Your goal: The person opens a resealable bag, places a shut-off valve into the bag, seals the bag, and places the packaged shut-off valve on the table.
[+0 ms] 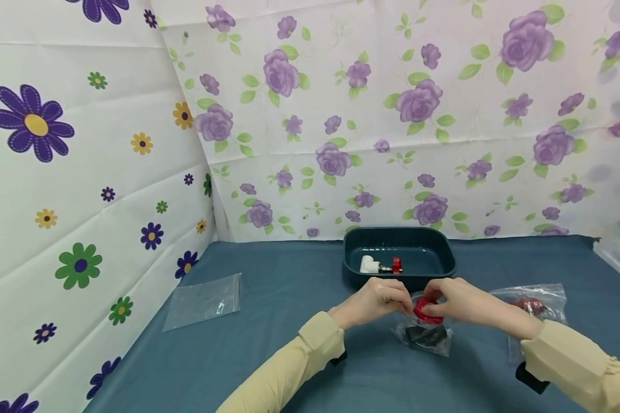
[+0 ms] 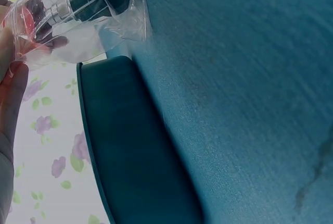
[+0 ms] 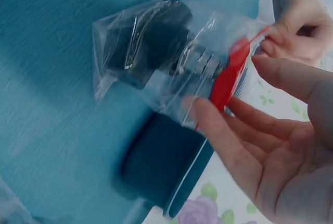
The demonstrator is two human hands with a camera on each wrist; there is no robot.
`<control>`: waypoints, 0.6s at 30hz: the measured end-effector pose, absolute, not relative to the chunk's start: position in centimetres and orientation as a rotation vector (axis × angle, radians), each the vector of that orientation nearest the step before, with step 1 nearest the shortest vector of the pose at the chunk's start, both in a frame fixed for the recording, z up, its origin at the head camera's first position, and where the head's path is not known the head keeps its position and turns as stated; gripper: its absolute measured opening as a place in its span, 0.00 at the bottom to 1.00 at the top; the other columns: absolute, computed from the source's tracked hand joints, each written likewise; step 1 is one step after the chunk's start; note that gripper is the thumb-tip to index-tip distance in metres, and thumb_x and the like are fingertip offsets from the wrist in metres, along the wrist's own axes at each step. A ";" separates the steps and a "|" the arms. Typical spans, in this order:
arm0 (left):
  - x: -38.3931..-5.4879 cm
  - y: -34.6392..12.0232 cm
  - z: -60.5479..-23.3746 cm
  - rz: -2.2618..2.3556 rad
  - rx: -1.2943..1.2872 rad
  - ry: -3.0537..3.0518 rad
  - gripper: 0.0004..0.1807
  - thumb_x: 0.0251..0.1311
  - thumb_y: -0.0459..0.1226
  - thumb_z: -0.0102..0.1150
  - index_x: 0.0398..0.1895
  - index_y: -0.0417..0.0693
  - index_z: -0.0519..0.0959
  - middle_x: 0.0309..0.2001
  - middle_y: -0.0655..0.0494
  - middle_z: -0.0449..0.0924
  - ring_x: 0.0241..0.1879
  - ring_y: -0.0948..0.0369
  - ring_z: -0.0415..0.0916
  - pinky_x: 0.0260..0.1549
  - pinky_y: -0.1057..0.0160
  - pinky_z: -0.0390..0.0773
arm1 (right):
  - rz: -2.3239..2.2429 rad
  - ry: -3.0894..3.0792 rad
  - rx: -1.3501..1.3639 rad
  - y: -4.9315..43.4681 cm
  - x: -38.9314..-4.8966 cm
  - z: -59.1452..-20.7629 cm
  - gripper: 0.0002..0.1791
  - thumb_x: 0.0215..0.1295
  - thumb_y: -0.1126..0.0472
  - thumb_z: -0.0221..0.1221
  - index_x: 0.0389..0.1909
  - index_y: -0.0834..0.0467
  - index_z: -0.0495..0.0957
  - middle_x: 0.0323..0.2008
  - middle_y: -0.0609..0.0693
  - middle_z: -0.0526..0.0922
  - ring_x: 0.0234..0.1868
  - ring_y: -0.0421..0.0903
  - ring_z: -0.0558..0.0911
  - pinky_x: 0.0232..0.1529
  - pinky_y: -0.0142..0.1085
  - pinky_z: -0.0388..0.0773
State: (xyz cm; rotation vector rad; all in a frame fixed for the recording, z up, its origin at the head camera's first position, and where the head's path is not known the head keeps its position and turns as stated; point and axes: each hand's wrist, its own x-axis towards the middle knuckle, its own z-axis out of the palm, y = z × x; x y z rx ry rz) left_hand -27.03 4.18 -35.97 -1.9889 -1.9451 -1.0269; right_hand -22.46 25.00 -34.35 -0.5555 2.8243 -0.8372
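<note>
Bag (image 1: 434, 343) in my view, pinched near its top by left hand (image 1: 376, 301) and right hand (image 1: 457, 299), red-handled valve (image 3: 171, 47) inside, dark tray (image 1: 426, 258) behind.

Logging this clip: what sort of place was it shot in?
Probably a makeshift tabletop work booth, likely indoors. Flower-printed sheets form walls on two sides, a blue work surface spreads in front of them, and a bagged red-handled fitting is being handled above it.

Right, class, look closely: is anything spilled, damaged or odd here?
A dark, jagged streak on the blue cloth, lower right in the left wrist view, looks odd: the cloth around it is plain. Stain or crease, I cannot tell.
</note>
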 end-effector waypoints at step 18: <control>-27.1 4.2 -36.0 -1.052 -1.985 -1.926 0.06 0.48 0.20 0.60 0.28 0.34 0.80 0.31 0.48 0.76 0.33 0.65 0.75 0.37 0.77 0.71 | -0.725 2.913 -0.817 28.1 -22.6 -34.5 0.10 0.52 0.68 0.63 0.36 0.59 0.76 0.29 0.43 0.74 0.25 0.37 0.71 0.24 0.31 0.72</control>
